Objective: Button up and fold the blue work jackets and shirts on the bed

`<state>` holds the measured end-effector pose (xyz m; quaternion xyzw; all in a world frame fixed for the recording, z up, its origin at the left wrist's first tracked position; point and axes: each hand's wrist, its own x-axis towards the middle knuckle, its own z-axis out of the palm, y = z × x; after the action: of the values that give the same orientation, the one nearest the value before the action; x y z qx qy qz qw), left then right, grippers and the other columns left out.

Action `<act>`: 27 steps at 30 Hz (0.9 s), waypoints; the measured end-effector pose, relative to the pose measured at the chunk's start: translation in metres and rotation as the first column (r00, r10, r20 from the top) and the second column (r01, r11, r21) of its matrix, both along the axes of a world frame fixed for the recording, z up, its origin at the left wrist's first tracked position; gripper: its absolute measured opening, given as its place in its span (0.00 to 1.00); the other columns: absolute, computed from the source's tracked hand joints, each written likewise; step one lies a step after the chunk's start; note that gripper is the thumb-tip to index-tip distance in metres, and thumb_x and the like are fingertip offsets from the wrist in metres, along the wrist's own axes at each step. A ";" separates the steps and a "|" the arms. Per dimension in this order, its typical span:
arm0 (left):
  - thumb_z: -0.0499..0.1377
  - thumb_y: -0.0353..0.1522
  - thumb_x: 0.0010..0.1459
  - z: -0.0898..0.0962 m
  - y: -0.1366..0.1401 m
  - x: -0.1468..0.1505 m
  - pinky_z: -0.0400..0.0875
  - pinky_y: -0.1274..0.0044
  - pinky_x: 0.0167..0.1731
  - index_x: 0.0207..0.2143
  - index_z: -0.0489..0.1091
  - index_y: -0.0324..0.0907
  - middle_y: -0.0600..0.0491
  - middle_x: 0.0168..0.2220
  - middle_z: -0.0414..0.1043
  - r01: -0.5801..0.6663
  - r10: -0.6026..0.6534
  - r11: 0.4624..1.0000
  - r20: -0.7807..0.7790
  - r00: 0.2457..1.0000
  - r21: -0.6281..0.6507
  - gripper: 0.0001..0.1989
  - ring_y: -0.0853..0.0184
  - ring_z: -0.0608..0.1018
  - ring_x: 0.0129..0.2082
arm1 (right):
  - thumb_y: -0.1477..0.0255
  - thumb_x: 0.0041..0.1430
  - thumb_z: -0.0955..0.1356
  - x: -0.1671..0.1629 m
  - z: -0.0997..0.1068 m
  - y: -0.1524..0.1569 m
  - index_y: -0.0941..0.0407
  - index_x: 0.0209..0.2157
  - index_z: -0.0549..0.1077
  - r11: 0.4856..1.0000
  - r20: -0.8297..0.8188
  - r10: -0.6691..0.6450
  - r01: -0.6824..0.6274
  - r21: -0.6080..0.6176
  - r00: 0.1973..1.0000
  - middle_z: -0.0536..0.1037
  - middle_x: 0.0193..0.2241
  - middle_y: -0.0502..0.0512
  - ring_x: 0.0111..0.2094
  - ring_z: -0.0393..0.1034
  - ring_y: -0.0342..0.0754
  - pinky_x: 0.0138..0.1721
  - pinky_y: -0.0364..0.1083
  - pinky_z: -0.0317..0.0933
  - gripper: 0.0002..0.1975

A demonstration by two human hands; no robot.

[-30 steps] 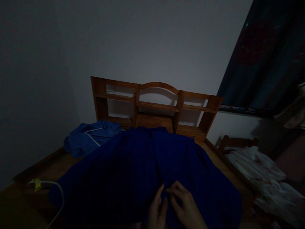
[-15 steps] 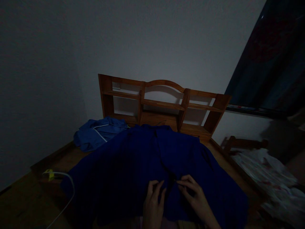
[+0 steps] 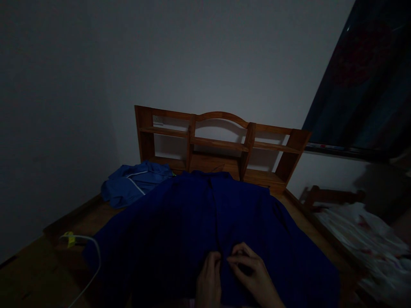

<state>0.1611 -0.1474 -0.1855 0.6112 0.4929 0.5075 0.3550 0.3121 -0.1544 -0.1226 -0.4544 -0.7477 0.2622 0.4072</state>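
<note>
A dark blue jacket [image 3: 180, 218] lies spread out on a wooden desk, collar toward the back and sleeves out to both sides. Its front opening runs down the middle between my hands. My left hand [image 3: 209, 276] pinches the jacket's front edge low on the opening, fingers closed together. Just across the opening, my right hand [image 3: 250, 269] pinches the other front edge between thumb and forefinger. Fingertips of the two hands are close but apart. Any button or fastener between them is too dark to make out.
Behind the jacket stands a wooden shelf unit [image 3: 220, 143] against the wall. A lighter blue garment [image 3: 126, 184] with white piping lies at the back left. A white cable [image 3: 98, 252] with a yellow tag hangs at the left edge. Plastic-covered things [image 3: 369, 231] lie at right.
Both hands have moved closer together and slightly toward me. The front edges of the jacket now lie nearer each other, and the dark gap between them has narrowed.
</note>
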 end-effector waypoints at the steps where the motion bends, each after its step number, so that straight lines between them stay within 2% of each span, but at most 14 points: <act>1: 0.48 0.35 0.61 0.000 0.000 -0.001 0.69 0.73 0.43 0.39 0.69 0.41 0.46 0.39 0.71 -0.003 0.003 1.000 0.030 1.000 -0.009 0.12 0.63 0.75 0.41 | 0.70 0.60 0.63 -0.001 0.000 0.000 0.51 0.41 0.76 1.000 0.000 0.003 -0.003 -0.011 1.000 0.69 0.37 0.53 0.40 0.66 0.43 0.40 0.41 0.59 0.11; 5: 0.52 0.38 0.58 -0.002 0.004 -0.002 0.71 0.75 0.42 0.38 0.70 0.41 0.47 0.39 0.74 0.036 -0.027 0.997 0.153 0.988 -0.062 0.12 0.64 0.76 0.41 | 0.68 0.61 0.63 -0.003 -0.003 0.002 0.50 0.41 0.76 0.999 0.007 -0.025 0.025 -0.040 1.000 0.70 0.36 0.52 0.39 0.67 0.42 0.41 0.40 0.60 0.11; 11: 0.55 0.41 0.55 -0.009 0.007 0.010 0.70 0.76 0.46 0.39 0.71 0.39 0.46 0.40 0.74 0.071 -0.027 0.992 0.366 0.930 -0.107 0.16 0.64 0.76 0.42 | 0.67 0.61 0.63 -0.001 -0.003 0.006 0.53 0.37 0.75 0.997 0.023 -0.082 0.082 0.009 0.996 0.72 0.36 0.52 0.40 0.67 0.43 0.42 0.39 0.59 0.10; 16: 0.55 0.44 0.54 0.004 0.001 0.014 0.68 0.77 0.47 0.40 0.72 0.38 0.46 0.42 0.73 0.092 -0.027 0.986 0.412 0.911 -0.140 0.20 0.63 0.75 0.44 | 0.65 0.61 0.63 -0.002 0.002 0.007 0.55 0.33 0.72 0.990 0.038 -0.141 0.141 -0.015 0.989 0.72 0.34 0.52 0.37 0.67 0.43 0.40 0.40 0.58 0.09; 21: 0.57 0.45 0.52 0.022 -0.004 0.015 0.68 0.80 0.42 0.38 0.70 0.38 0.48 0.39 0.73 0.093 0.017 0.976 0.498 0.867 -0.195 0.19 0.64 0.74 0.42 | 0.66 0.61 0.63 -0.002 -0.004 0.009 0.55 0.33 0.69 0.985 0.067 -0.166 0.168 -0.041 0.984 0.71 0.32 0.50 0.34 0.67 0.42 0.37 0.40 0.58 0.08; 27: 0.62 0.44 0.48 0.019 -0.002 0.019 0.68 0.79 0.37 0.33 0.65 0.39 0.50 0.30 0.71 0.075 0.013 0.983 0.475 0.880 -0.165 0.18 0.66 0.75 0.34 | 0.69 0.61 0.62 -0.001 -0.012 0.008 0.56 0.34 0.67 0.984 0.113 -0.149 0.159 -0.079 0.982 0.71 0.32 0.49 0.34 0.67 0.41 0.38 0.39 0.58 0.05</act>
<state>0.1801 -0.1493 -0.1669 0.4420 0.4247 0.5894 0.5262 0.3113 -0.1466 -0.1345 -0.5417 -0.7188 0.2375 0.3655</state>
